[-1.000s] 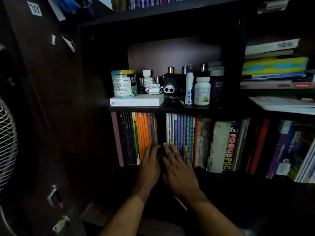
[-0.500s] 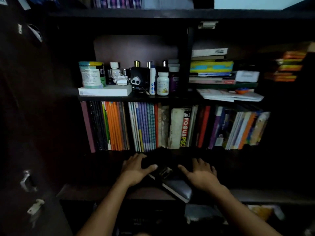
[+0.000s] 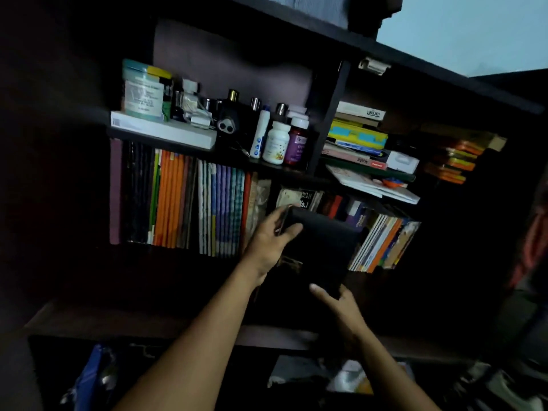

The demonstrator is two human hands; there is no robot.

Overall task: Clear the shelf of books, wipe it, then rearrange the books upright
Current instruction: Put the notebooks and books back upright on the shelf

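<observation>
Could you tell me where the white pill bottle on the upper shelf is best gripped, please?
Grip the white pill bottle around its round body below the cap, coming from the front. It stands upright at the shelf edge, with a slim white tube and a maroon bottle crowding its sides.

Two bare forearms, no sleeves in view. Left hand point(image 3: 271, 241) and right hand point(image 3: 341, 304): no rings, watch or gloves visible. Lighting dim.

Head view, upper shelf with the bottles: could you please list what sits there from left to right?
Teal and yellow canister on a white box → black two-holed gadget → slim white and blue bottle → white pill bottle → purple-labelled bottle.
</observation>
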